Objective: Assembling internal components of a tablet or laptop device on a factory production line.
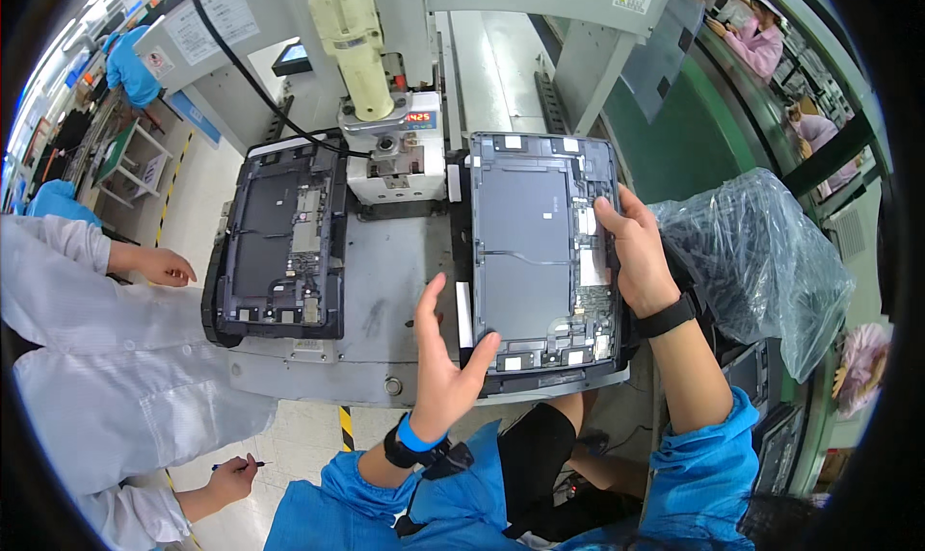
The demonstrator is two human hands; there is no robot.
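Note:
An opened tablet housing, dark grey with circuit parts along its right side and lower edge, lies on the machine's bed in front of me. My right hand grips its right edge, with the thumb on top and the fingers curled over the side. At the lower left corner my left hand is open, thumb and fingers spread. Its thumb tip is at the housing's corner. A second opened tablet housing rests in a black fixture to the left, with neither of my hands near it.
Between the housings stands a white machine unit with a red display, a beige cylinder and a black cable. Clear plastic wrapping bulges at the right. A person in white stands close on the left, one hand holding a pen.

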